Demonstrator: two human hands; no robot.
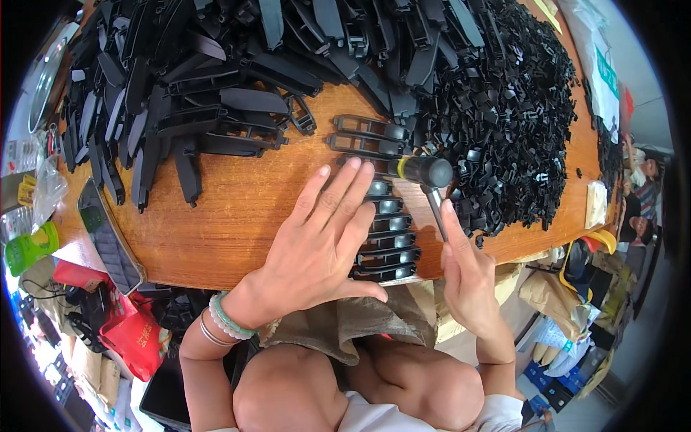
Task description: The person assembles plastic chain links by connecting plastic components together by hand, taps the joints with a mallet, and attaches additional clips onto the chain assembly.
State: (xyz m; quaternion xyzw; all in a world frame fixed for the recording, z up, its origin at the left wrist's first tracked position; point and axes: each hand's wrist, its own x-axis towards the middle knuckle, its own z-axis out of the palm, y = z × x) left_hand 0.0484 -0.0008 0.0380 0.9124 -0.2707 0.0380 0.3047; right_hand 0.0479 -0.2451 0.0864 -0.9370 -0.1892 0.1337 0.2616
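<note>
My left hand lies flat with its fingers stretched out, over the left ends of a row of black plastic frames. In my right hand is a small mallet with a black head, a yellow band and a metal-looking shaft. The mallet's head hangs over the row, just right of my left fingertips; whether it touches a frame I cannot tell. At the far end of the row, two more black frames lie side by side. My left hand hides part of the frames below it.
Long black plastic parts are heaped across the far left and middle of the wooden table. Small black clips form a big pile at the far right. A phone rests by the left edge, and a brown cloth covers my lap.
</note>
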